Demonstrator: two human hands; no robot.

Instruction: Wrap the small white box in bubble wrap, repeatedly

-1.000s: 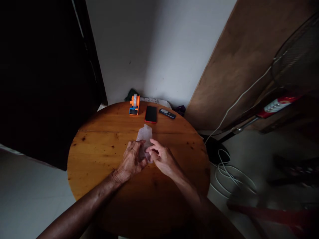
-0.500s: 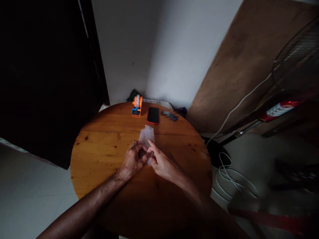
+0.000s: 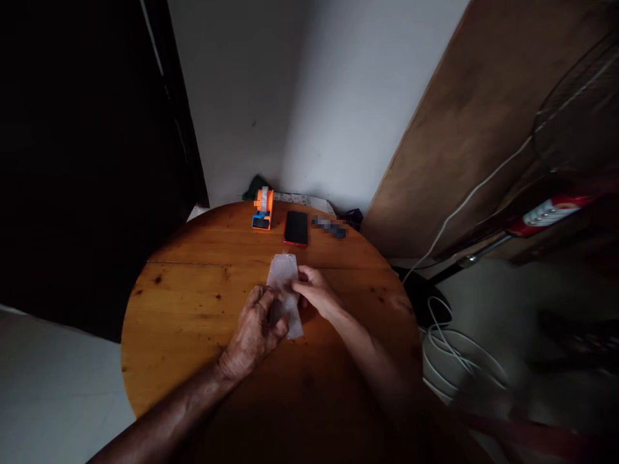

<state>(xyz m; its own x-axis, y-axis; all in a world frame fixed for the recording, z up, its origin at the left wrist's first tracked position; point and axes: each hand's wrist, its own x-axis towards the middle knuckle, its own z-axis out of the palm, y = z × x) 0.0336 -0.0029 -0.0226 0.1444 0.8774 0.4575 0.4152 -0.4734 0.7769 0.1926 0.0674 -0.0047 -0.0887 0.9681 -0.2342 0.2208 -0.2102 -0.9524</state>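
A whitish, translucent folded strip that looks like bubble wrap (image 3: 284, 274) lies lengthwise over the wooden table in front of me. On its left edge, my left hand (image 3: 254, 332) has its fingers curled over the strip and its thumb pressed to the lower part. My right hand (image 3: 316, 293) pinches the right edge higher up, fingers bent round it. Whether anything is inside the strip cannot be made out. Beyond it lie a dark phone with a red edge (image 3: 296, 229) and an orange tape dispenser (image 3: 263, 207) with a roll of tape.
The round wooden table (image 3: 178, 309) stands against a pale wall. A partly pixelated dark item (image 3: 331, 227) lies right of the phone. To the right are a fan with a red and silver stand (image 3: 546, 216) and a coiled white cable (image 3: 449, 345) on the floor.
My hands have moved apart; the right one has shifted up and right to the strip's edge. More of the bubble wrap shows, and it sits slightly lower. The view has shifted a little.
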